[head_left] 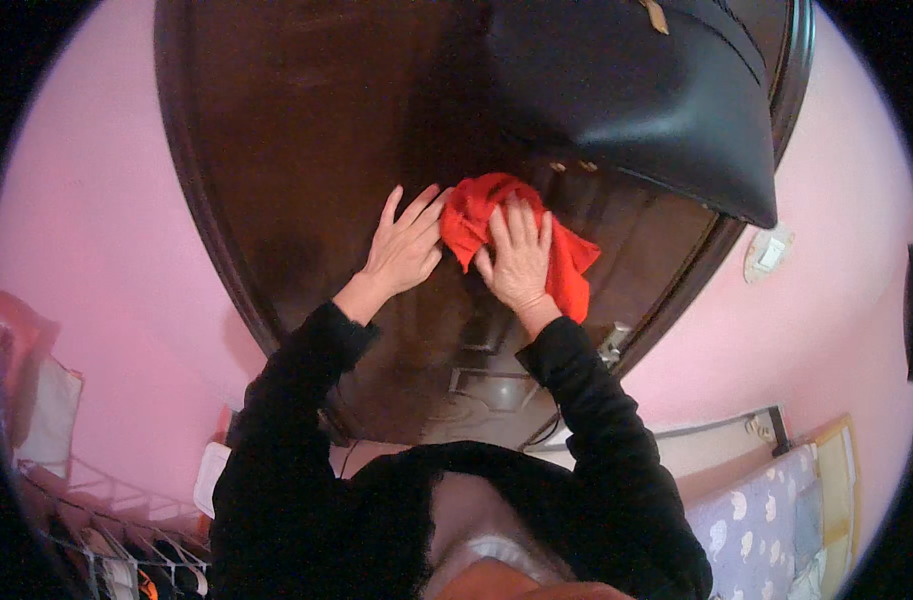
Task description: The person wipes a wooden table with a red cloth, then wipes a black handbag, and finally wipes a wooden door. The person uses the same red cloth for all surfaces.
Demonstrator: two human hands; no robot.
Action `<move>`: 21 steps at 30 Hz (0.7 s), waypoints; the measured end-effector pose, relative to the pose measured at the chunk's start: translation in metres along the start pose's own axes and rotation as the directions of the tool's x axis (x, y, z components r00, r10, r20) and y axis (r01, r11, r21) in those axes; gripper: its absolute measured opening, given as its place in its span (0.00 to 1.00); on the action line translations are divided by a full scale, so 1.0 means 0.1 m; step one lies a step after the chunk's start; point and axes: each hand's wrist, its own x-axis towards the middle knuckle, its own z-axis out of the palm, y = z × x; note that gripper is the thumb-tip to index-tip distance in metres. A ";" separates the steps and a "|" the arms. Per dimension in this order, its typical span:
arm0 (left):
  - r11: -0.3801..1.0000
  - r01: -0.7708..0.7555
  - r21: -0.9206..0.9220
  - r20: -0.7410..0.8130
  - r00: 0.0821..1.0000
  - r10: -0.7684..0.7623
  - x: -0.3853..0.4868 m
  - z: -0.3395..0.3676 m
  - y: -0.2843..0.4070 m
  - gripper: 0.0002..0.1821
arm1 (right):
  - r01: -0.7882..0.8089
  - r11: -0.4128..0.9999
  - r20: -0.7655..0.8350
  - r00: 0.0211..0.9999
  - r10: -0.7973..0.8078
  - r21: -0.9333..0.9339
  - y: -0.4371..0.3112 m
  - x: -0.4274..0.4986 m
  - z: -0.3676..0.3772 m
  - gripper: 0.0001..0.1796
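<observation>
A red cloth [571,274] lies bunched against a dark brown wooden door [299,127]. My right hand [520,259] presses it flat to the door panel, fingers spread over the fabric. Just left of the cloth is my left hand [405,247], empty, with its fingers apart and its palm towards the door. Its fingertips come close to the cloth's left edge; whether they touch it I cannot tell. Both forearms wear black sleeves.
A large black leather-like bag [674,112] hangs over the door's upper right. A metal door handle [614,343] sits by the right frame, with a light switch [769,253] on the pink wall. Lower left stands a wire rack [111,555]; lower right, a bed with patterned bedding [749,517].
</observation>
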 end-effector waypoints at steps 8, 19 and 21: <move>0.989 0.133 -0.066 -0.421 0.895 -0.148 -0.14 -0.97 -0.92 0.22 | 0.048 0.999 -0.109 0.993 -0.046 0.017 -1.13 1.38 0.23 0.43; 0.853 0.110 -0.510 -0.338 0.887 -0.316 0.82 -1.49 -1.34 0.26 | 0.075 0.862 -0.268 0.961 0.072 0.501 -1.47 2.35 0.13 0.36; 0.968 0.071 -0.239 -0.409 0.897 -0.167 0.81 -1.40 -1.28 0.31 | 0.098 0.709 -0.267 0.955 0.131 0.698 -1.32 2.21 0.07 0.34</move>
